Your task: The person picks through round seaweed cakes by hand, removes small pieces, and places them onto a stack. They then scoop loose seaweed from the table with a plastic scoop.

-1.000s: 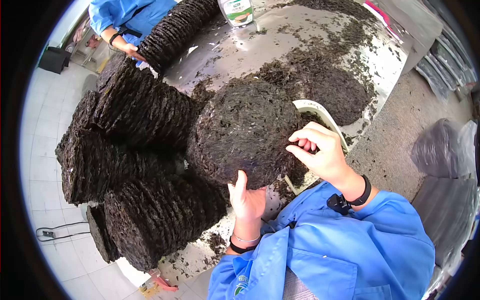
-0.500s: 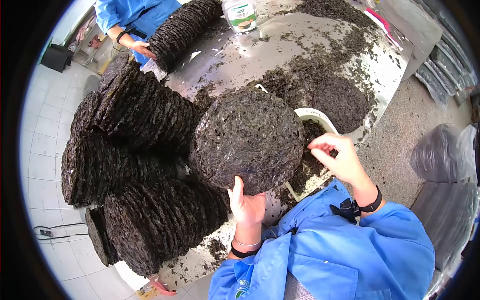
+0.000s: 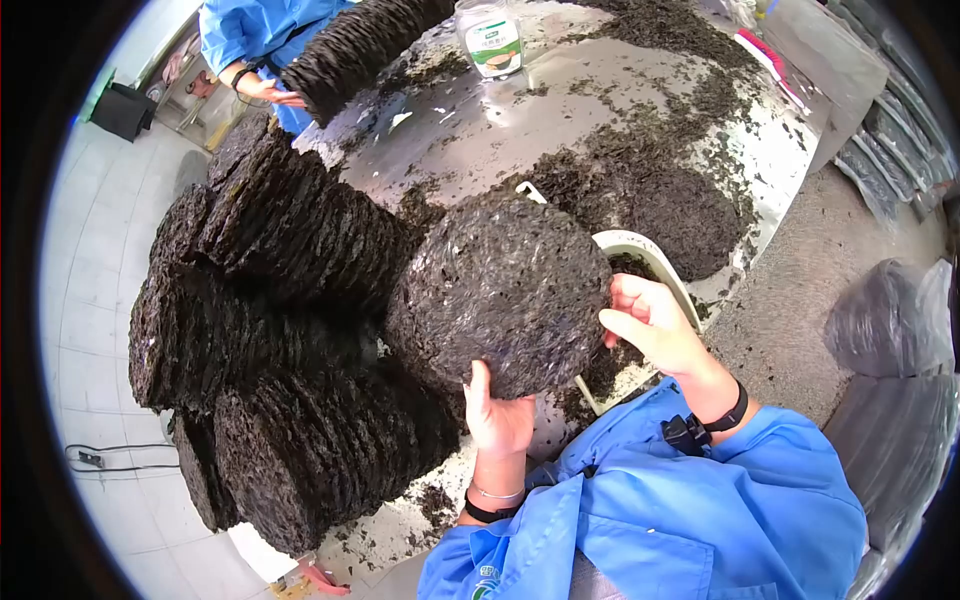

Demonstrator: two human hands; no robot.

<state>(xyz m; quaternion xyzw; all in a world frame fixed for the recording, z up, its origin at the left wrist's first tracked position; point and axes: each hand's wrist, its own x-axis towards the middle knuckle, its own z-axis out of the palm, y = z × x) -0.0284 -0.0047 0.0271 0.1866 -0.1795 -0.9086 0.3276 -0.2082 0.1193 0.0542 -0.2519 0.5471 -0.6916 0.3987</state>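
Observation:
A round, dark cake of dried seaweed (image 3: 505,285) is held up facing me. My left hand (image 3: 497,415) grips its lower edge, thumb on the front face and fingers behind. At the right edge, my right hand (image 3: 652,325) has its fingers curled and the thumb close to them, pinching at the rim; the fingertips are partly hidden. Behind the cake and my right hand is a white tub (image 3: 645,241) with loose seaweed in it. Long stacks of similar cakes (image 3: 300,235) lie on their sides to my left.
Loose flakes and another flat cake (image 3: 685,222) lie on the metal table (image 3: 425,150). A clear jar with a green label (image 3: 490,45) and a pink brush (image 3: 765,55) are farther off. Another person's hand (image 3: 275,93) supports a stack. Plastic-wrapped bags (image 3: 885,315) stand at right.
My right hand has come left to the cake's right edge. The cake has tilted slightly, and its face catches more light. The other person's stack has shifted and tilted upward.

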